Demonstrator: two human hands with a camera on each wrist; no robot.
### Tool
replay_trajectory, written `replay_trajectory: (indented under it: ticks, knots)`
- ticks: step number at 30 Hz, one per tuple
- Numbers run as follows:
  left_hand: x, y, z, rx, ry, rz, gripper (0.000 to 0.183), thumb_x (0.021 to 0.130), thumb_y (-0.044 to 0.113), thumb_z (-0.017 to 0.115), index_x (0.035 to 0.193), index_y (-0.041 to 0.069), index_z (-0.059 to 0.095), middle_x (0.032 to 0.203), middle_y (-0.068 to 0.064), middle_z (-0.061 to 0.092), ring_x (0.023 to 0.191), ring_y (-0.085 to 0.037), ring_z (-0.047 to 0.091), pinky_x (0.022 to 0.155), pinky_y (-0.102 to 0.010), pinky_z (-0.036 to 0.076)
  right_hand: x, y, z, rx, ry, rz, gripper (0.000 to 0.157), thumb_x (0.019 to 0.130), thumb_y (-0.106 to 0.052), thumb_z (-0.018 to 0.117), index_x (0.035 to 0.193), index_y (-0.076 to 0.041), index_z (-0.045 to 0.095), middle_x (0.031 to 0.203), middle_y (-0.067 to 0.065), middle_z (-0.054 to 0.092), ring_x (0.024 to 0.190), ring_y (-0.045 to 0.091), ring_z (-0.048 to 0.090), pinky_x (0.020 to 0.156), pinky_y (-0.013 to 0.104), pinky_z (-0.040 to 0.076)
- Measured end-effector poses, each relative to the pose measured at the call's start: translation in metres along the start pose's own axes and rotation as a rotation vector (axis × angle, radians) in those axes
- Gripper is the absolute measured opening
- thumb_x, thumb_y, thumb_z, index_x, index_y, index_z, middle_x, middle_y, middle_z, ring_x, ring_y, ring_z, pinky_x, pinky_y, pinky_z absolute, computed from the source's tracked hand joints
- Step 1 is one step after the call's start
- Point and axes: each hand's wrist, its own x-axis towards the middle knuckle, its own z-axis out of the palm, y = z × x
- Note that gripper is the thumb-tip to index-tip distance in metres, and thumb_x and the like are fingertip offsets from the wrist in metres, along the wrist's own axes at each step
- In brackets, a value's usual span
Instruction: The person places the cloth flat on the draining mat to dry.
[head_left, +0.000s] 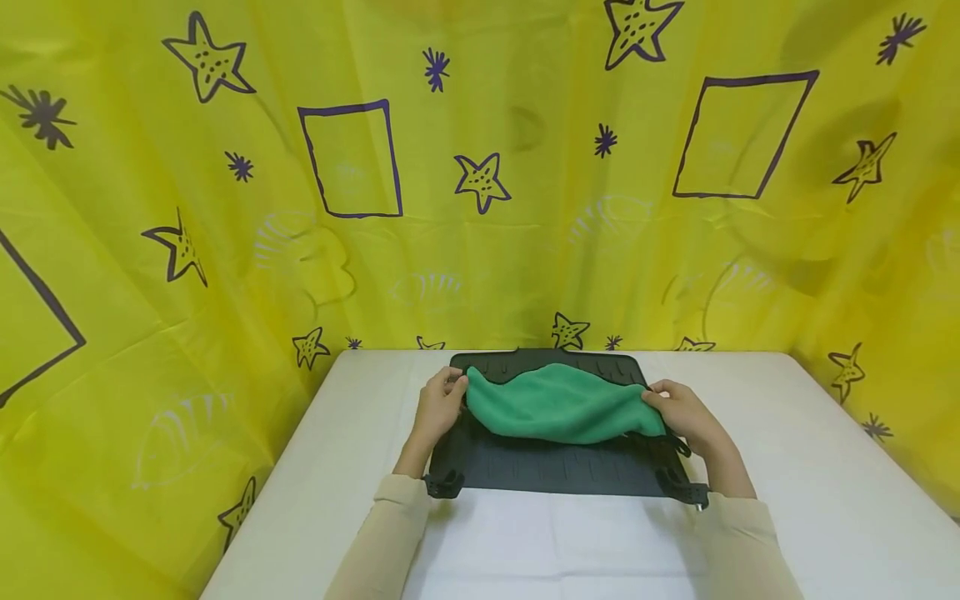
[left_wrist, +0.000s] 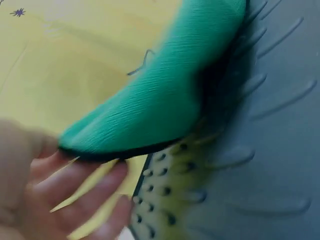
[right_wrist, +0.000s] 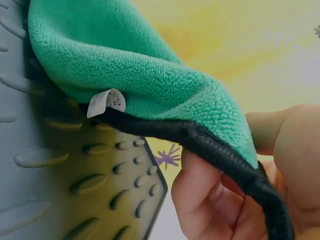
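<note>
A green microfibre cloth (head_left: pixel 562 404) with black edging hangs in a sagging curve over a dark rubber mat (head_left: pixel 555 468). My left hand (head_left: pixel 440 407) pinches its left corner between thumb and fingers, the other fingers spread loosely below in the left wrist view. At the opposite end, my right hand (head_left: pixel 688 414) grips the right corner, thumb on the green pile and curled fingers behind the black edge (right_wrist: pixel 185 132). A small white label (right_wrist: pixel 106 101) sticks out from that edge. Beyond the right hand's grip dangles a black loop (head_left: pixel 681 447).
The mat has raised oval ridges (right_wrist: pixel 40 156) and small round bumps near its border. It lies on a white table (head_left: pixel 510 542). A yellow curtain (head_left: pixel 480 258) with purple stars and squares surrounds the table's back and sides. Black straps (head_left: pixel 445 484) circle both wrists.
</note>
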Motion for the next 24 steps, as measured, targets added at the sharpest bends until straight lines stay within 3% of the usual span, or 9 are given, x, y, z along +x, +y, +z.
replay_trajectory:
  ticks: [3,5,8,10,12,16,19,22,24]
  knots:
    - [-0.002,-0.001,-0.004,0.106,-0.166,0.0,0.028,0.105,0.015,0.045,0.117,-0.002,0.064,0.09,-0.017,0.067,0.079,-0.028,0.063,0.069,-0.035,0.049,0.0,0.001,0.001,-0.005,0.005,0.002,0.04,0.108,-0.027,0.043,0.122,0.009,0.051,0.106,0.018,0.055,0.09,0.023,0.053,0.072,0.032,0.044]
    - [-0.003,-0.003,-0.007,0.196,-0.277,0.006,0.031,0.101,0.013,0.045,0.12,-0.005,0.063,0.102,-0.019,0.067,0.093,-0.031,0.064,0.081,-0.042,0.051,0.0,0.003,0.0,-0.016,0.007,0.01,0.041,0.108,-0.029,0.044,0.122,0.009,0.052,0.109,0.02,0.055,0.092,0.026,0.053,0.073,0.032,0.043]
    - [-0.004,-0.005,-0.01,0.291,-0.398,0.021,0.039,0.094,0.006,0.053,0.13,-0.01,0.057,0.12,-0.024,0.066,0.11,-0.037,0.063,0.094,-0.051,0.052,0.0,0.005,-0.002,-0.033,0.002,0.023,0.044,0.108,-0.032,0.045,0.124,0.008,0.053,0.117,0.025,0.055,0.098,0.03,0.053,0.073,0.032,0.042]
    - [-0.005,-0.006,-0.011,0.326,-0.44,0.038,0.043,0.09,0.004,0.064,0.13,-0.01,0.058,0.12,-0.023,0.068,0.109,-0.035,0.064,0.094,-0.05,0.053,0.0,0.007,-0.004,-0.043,-0.008,0.031,0.046,0.108,-0.034,0.045,0.124,0.008,0.053,0.121,0.027,0.055,0.101,0.031,0.053,0.074,0.032,0.042]
    - [-0.005,-0.007,-0.011,0.33,-0.458,0.051,0.034,0.087,0.002,0.072,0.119,-0.006,0.065,0.106,-0.017,0.072,0.095,-0.028,0.066,0.084,-0.043,0.056,0.0,0.009,-0.007,-0.053,-0.022,0.034,0.048,0.108,-0.036,0.046,0.124,0.008,0.054,0.122,0.026,0.055,0.102,0.031,0.053,0.074,0.032,0.043]
    - [-0.004,-0.009,-0.009,0.32,-0.457,0.083,0.012,0.084,0.007,0.079,0.093,0.003,0.072,0.084,-0.006,0.073,0.075,-0.014,0.059,0.068,-0.03,0.051,-0.001,0.012,-0.011,-0.057,-0.071,0.025,0.048,0.107,-0.037,0.048,0.122,0.007,0.056,0.115,0.021,0.059,0.098,0.027,0.055,0.076,0.033,0.048]
    - [-0.004,-0.01,-0.007,0.306,-0.435,0.095,0.007,0.088,0.011,0.077,0.092,0.006,0.074,0.084,-0.004,0.074,0.076,-0.013,0.06,0.069,-0.029,0.05,-0.003,0.015,-0.013,-0.055,-0.125,0.005,0.046,0.106,-0.036,0.053,0.123,0.007,0.056,0.113,0.018,0.062,0.097,0.024,0.057,0.079,0.035,0.052]
    - [-0.002,-0.011,-0.005,0.285,-0.383,0.116,0.006,0.094,0.013,0.072,0.097,0.008,0.073,0.093,-0.005,0.075,0.085,-0.017,0.065,0.077,-0.036,0.054,-0.005,0.018,-0.016,-0.074,-0.183,-0.014,0.043,0.104,-0.033,0.058,0.122,0.006,0.056,0.113,0.016,0.062,0.098,0.023,0.057,0.082,0.039,0.054]
    - [-0.002,-0.01,-0.005,0.247,-0.329,0.124,0.005,0.098,0.014,0.068,0.099,0.01,0.07,0.1,-0.006,0.074,0.096,-0.022,0.068,0.086,-0.042,0.055,-0.006,0.02,-0.017,-0.093,-0.22,-0.011,0.035,0.101,-0.031,0.062,0.112,0.003,0.057,0.1,0.011,0.059,0.092,0.021,0.054,0.079,0.038,0.051]
